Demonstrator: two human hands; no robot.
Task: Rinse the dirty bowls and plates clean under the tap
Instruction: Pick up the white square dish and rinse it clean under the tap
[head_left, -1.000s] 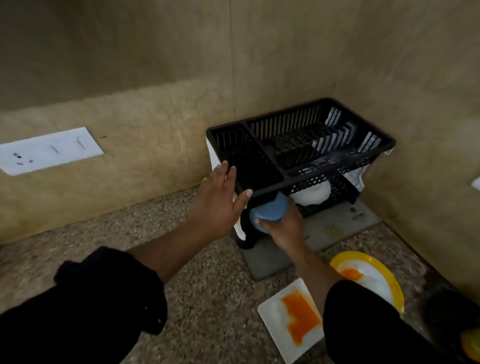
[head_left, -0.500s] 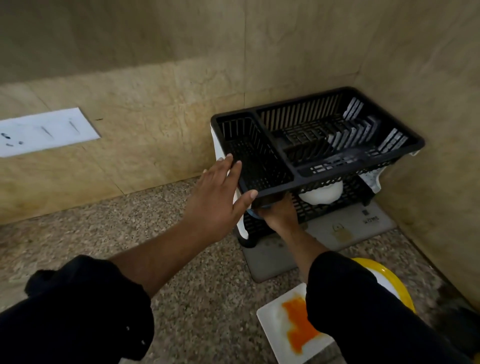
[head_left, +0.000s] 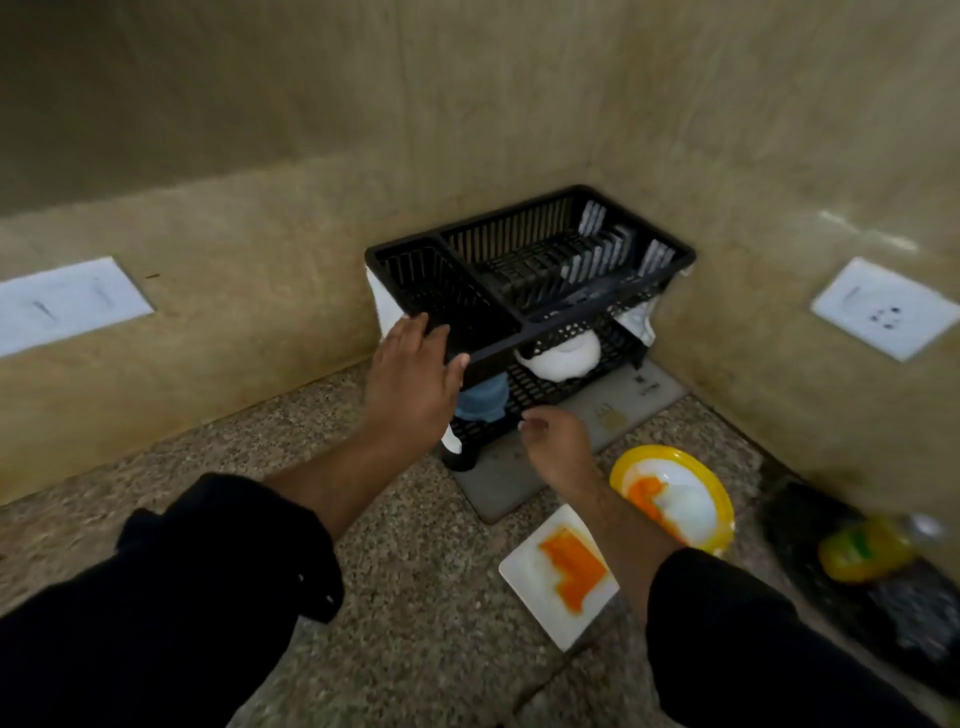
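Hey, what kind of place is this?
Probably a kitchen corner: a dish rack stands on a mat on the stone counter, with a stained square plate and a stained yellow plate nearby.

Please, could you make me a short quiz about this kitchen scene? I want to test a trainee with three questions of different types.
1. True or false: the right hand holds the blue bowl.
2. Where in the black dish rack does the blue bowl sit? A) upper left compartment B) upper right compartment C) lower tier
3. How many plates with orange stains lie on the counter?

Key
1. False: the right hand is empty, in front of the rack.
2. C
3. Two: the square white plate and the round yellow-rimmed plate.
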